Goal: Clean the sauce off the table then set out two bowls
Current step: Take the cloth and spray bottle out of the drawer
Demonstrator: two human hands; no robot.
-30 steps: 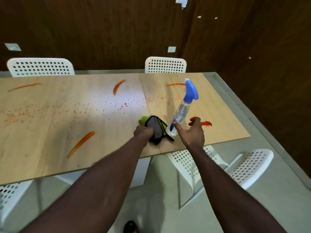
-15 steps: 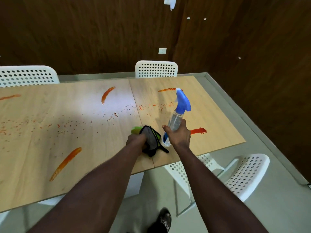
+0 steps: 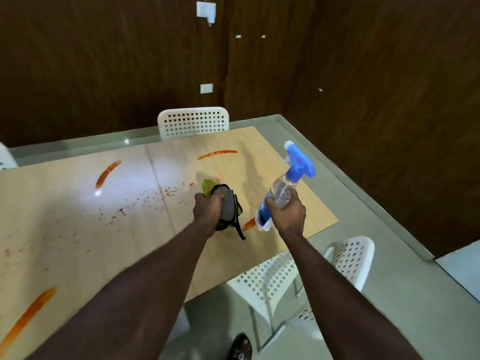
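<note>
Head view: orange-red sauce (image 3: pixel 107 174) in streaks and specks across pale wood table (image 3: pixel 65 242). Near right end, grey-green cloth (image 3: pixel 228 209) bunched in left hand (image 3: pixel 207 211), fingers curled round it. Alongside, clear spray bottle (image 3: pixel 283 188), blue nozzle, gripped tilted in right hand (image 3: pixel 287 214).

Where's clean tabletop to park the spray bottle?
Cleanest: the near right corner of the table, right of the right hand holding the spray bottle; also the near strip between the long orange streak and the left forearm. Crowded: sauce splatter mid-table, and around the cloth in the left hand.
</note>
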